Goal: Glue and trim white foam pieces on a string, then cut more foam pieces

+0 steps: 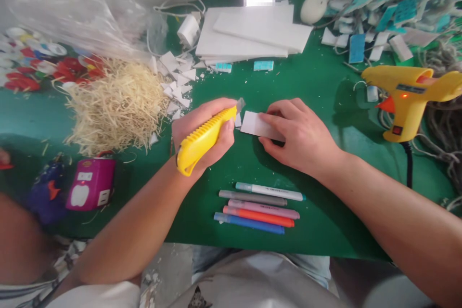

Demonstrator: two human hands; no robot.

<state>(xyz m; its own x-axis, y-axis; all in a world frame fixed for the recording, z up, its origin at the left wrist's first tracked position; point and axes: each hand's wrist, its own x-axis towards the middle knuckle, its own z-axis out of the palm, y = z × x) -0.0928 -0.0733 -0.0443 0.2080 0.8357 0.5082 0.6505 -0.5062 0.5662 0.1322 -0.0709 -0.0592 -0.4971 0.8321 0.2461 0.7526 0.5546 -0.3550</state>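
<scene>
My left hand grips a yellow utility knife, its blade tip pointing up and right beside a small white offcut. My right hand presses flat on a small white foam piece that lies on the green table; the fingers cover its right part. The blade sits just left of that piece's left edge.
Several coloured marker pens lie near the front edge. A yellow glue gun stands at right. White foam boards are stacked at the back, white scraps and straw at left, a magenta box front left.
</scene>
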